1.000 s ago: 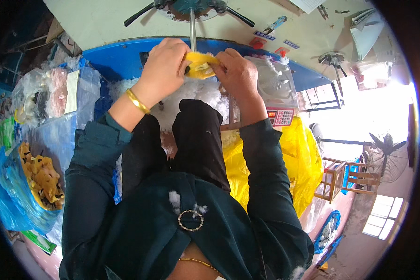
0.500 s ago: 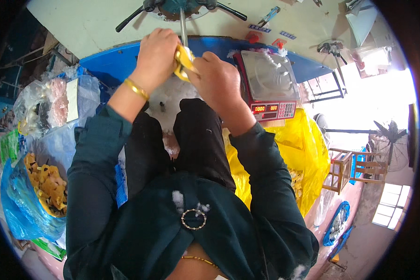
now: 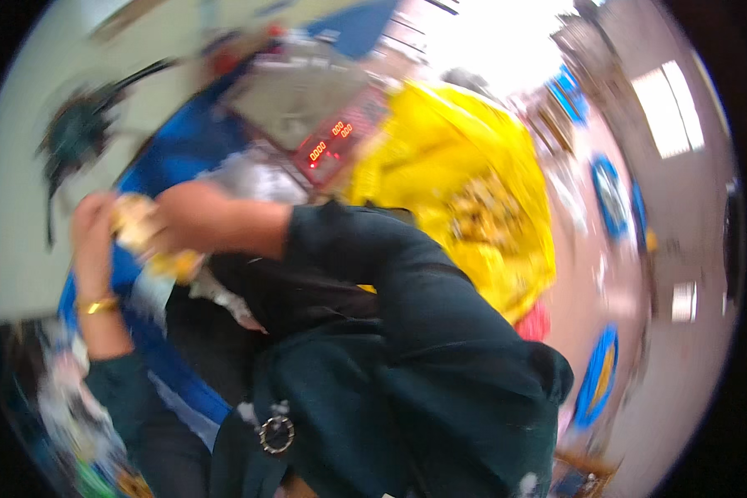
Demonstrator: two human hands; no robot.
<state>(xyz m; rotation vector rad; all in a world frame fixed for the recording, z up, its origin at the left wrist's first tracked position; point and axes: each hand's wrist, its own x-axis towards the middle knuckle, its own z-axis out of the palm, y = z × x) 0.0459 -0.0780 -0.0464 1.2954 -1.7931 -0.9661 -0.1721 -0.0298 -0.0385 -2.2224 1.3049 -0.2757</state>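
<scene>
Motion blurs much of the head view. My left hand [image 3: 94, 236], below a gold bangle, is closed on one side of a yellow fabric piece [image 3: 131, 222]. My right hand [image 3: 192, 217] grips the other side of it. A yellow part hangs below my right fingers. The piece looks soft and pale in the middle; its exact shape is smeared. Both hands are held over the edge of a blue tray [image 3: 192, 137], to the left of my lap. White fluff [image 3: 253, 176] lies in the tray beyond my right wrist.
A red scale [image 3: 340, 145] with a lit display stands beyond my right arm. Right of it sits a large yellow bag [image 3: 448, 133] holding several yellow pieces [image 3: 485, 212]. A dark green machine [image 3: 79, 129] with black handles is on the pale table [image 3: 17, 191]. Blue-rimmed bags [image 3: 610, 195] lie on the floor.
The view has swung to the right, so the yellow bag shows more fully. My hands still hold the yellow fabric piece, now apart from the machine's metal tube.
</scene>
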